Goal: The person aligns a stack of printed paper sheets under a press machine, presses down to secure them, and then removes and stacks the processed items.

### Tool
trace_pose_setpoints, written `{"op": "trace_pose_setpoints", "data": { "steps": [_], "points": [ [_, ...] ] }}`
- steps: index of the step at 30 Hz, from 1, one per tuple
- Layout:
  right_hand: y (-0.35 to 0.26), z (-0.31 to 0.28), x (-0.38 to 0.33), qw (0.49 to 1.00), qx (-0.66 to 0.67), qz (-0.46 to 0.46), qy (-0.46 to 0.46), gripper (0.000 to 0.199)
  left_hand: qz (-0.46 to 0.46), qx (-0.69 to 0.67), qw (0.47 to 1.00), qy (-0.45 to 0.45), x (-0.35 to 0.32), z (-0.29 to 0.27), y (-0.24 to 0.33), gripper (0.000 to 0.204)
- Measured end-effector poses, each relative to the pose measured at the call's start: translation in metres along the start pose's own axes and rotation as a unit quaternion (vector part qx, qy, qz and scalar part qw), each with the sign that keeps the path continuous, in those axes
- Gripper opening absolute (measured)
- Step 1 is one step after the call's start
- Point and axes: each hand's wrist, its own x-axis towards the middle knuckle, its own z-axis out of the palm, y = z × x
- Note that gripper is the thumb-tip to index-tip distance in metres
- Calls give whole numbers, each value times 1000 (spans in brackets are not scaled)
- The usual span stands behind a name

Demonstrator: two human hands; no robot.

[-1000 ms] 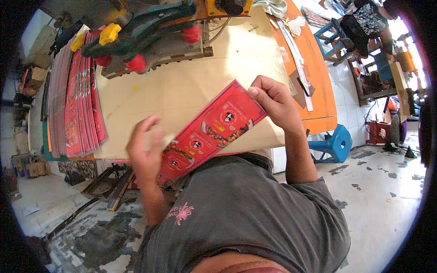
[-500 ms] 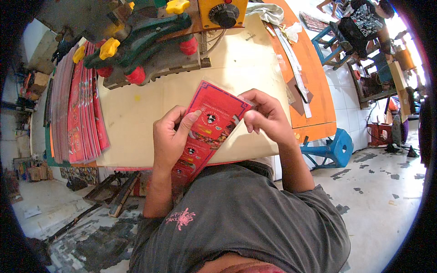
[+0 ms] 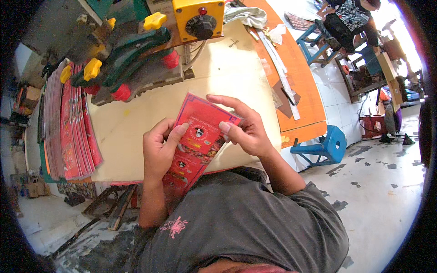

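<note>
A long red printed packaging strip point(image 3: 200, 119) with a blue border and glossy plastic edges slants up from my lap over the table edge. My left hand point(image 3: 160, 144) grips its left edge, thumb on top and fingers folded behind. At the upper right corner, my right hand point(image 3: 248, 129) pinches the strip, thumb on the printed face. Its index finger stretches along the top edge; the other fingers are partly hidden behind. The strip's lower end is hidden by my left forearm and dark shirt.
A machine with green arms point(image 3: 136, 54), yellow knobs and a yellow control box point(image 3: 198, 20) stands at the back. Similar red strips point(image 3: 75, 136) are stacked at left. A metal ruler point(image 3: 278, 59) lies on orange board. A blue stool point(image 3: 325, 148) and a seated person point(image 3: 348, 22) are at right.
My right thumb has come down onto the strip's corner, where that hand was looser at the edge before. The whole view has shifted slightly.
</note>
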Motion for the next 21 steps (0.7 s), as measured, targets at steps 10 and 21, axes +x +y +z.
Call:
{"op": "trace_pose_setpoints", "data": {
  "steps": [10, 21],
  "points": [
    [-9, -9, 3, 994, -74, 46, -58, 54, -16, -41, 999, -12, -4, -6, -9, 19],
    [-1, 0, 0, 995, -96, -37, -8, 48, 33, 5, 999, -14, -4, 1, -10, 19]
  ]
}}
